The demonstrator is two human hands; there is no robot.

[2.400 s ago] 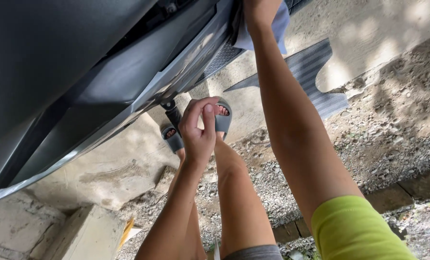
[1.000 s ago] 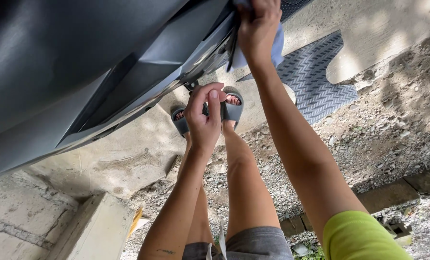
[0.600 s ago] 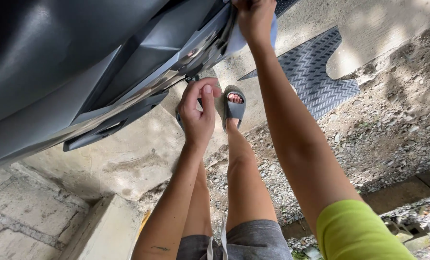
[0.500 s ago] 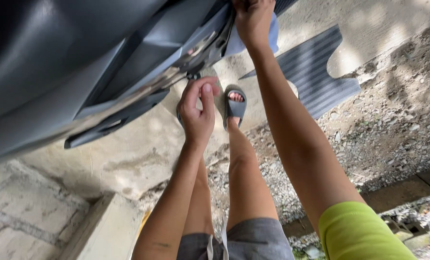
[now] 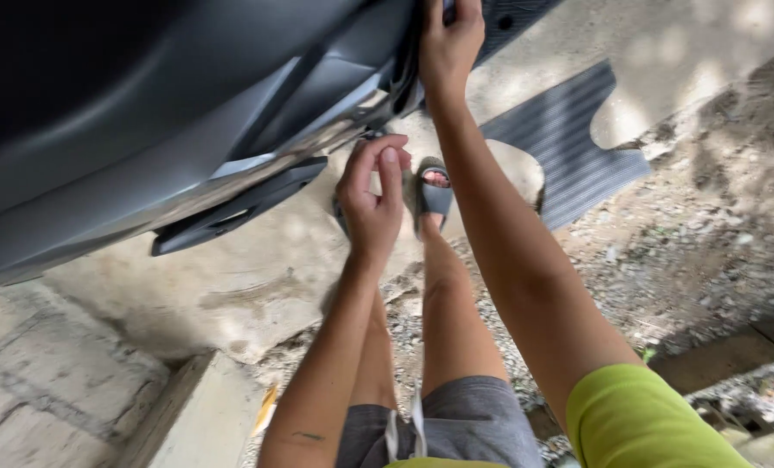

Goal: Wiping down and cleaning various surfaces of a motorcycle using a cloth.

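The right hand [image 5: 449, 43] is pressed against the lower edge of the dark grey scooter body [image 5: 187, 113], fingers curled over the panel seam at the top of the view; no cloth shows under it here, so whether it grips anything besides the panel edge I cannot tell. The left hand [image 5: 372, 204] hangs free just below the chrome trim [image 5: 317, 147], half curled with thumb and fingers near each other, holding nothing visible and touching nothing. Beneath it the person's foot in a grey slide sandal [image 5: 434, 192] stands on pale concrete, with loose gravel [image 5: 690, 260] to the right and a ribbed dark floor mat [image 5: 569, 143] lying flat beyond. As a judgement, the main risk is at the seam: fingers pushed into the gap between panels could be pinched or scraped on a hard plastic edge if the arm slips. The stance is a second risk, since the person leans far over with open sandals near gravel, and a shifted foot could slide. The black folded footpeg [image 5: 239, 208] juts out at shin height, an easy thing to knock when straightening up
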